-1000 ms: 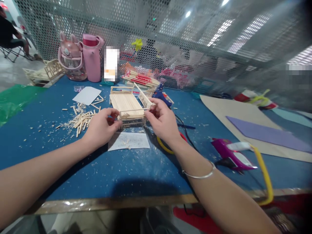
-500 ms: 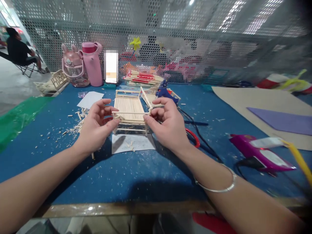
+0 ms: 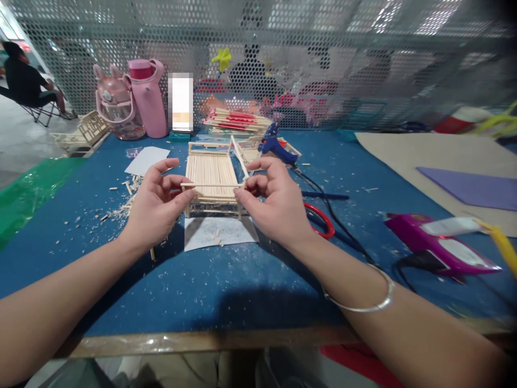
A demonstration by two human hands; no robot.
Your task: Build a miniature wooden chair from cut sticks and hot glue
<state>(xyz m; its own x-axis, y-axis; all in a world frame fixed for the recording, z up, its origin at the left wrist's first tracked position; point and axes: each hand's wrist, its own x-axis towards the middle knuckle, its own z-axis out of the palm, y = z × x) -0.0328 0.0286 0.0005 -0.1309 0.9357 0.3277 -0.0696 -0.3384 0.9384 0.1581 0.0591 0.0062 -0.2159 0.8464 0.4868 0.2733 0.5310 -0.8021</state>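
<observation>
- The left hand (image 3: 155, 202) is held half-curled, index finger raised; its thumb and a lower fingertip are set about the left end of the front rail (image 3: 210, 185), but whether that end is truly gripped cannot be told.
- By the right hand (image 3: 274, 199), the front rail's right end appears pinched between thumb and fingers, beside the slanting side frame (image 3: 239, 156).
- The slatted stick model (image 3: 210, 170) is placed between both hands, behind the white paper (image 3: 220, 231).
- The step in hand is judged to be the aligning of the front rail; for the next move, level ends and light, even pressure are called for, as thin joints could be sprung.
- The blue glue gun (image 3: 278, 148) is left behind the right hand, and cut sticks (image 3: 127, 202) are scattered left.
- Compared with one second ago, the left fingers are spread wider, more of the stick pile is covered, and the red loop handle (image 3: 325, 220) is more fully exposed.
</observation>
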